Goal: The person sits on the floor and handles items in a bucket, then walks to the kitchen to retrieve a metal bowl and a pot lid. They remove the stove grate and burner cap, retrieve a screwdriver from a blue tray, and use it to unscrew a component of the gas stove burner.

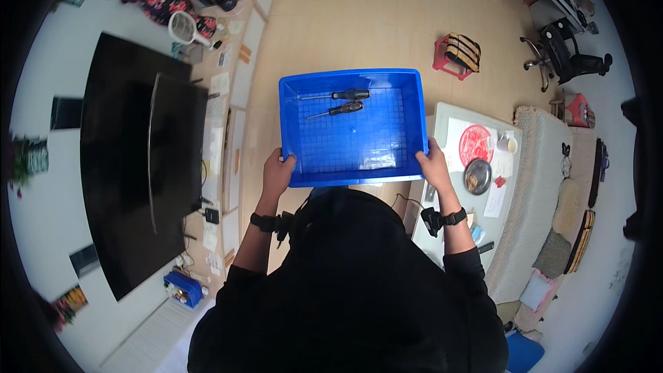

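Observation:
A blue plastic bin [352, 141] is held level in front of me by its two short sides. My left hand [277, 173] grips its near left corner, thumb over the rim. At the near right corner my right hand [434, 164] is closed on the rim the same way. Inside, toward the far left, lie two screwdrivers with dark handles: a longer screwdriver [351, 94] nearer the far wall and a shorter screwdriver [345, 108] just below it. The fingers under the bin's edge are hidden.
To the right stands a low table [442, 124] with a red round mat [475, 144] and a metal bowl [477, 176]. Beyond it is a sofa [532, 193]. A red stool [442, 62] is on the floor ahead. On the left, a long cabinet [238, 117] runs below a television [124, 166].

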Tool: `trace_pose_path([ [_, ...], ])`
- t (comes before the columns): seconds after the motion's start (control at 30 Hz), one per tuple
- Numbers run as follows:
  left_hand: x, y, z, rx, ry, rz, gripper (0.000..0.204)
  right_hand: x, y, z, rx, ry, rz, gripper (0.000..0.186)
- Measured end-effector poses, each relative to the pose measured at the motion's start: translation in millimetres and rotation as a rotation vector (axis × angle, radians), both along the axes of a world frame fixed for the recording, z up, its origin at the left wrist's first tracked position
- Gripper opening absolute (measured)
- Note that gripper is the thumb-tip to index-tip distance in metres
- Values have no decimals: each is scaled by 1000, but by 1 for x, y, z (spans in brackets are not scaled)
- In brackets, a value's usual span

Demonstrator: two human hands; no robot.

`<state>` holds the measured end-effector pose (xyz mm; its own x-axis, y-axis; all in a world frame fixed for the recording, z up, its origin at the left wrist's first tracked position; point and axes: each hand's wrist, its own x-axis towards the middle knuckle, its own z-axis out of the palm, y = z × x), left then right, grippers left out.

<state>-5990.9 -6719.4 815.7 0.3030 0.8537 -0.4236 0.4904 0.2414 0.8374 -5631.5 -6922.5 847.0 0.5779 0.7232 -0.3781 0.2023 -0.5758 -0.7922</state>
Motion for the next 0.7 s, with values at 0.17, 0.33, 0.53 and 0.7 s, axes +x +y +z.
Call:
trace_pose_path([
  [0.17,131,161,10,72,83,-107,40,115,135,0,27,-44,-73,46],
  [0.33,268,322,21,104,89,-190,44,230,263,4,59,-103,-131,47],
  [0.53,416,487,13,129,196,-118,45,392,452,-10,61,32,-99,45],
  [0.7,516,602,29,136,151,-26,44,521,611,8,-17,-23,32,50],
])
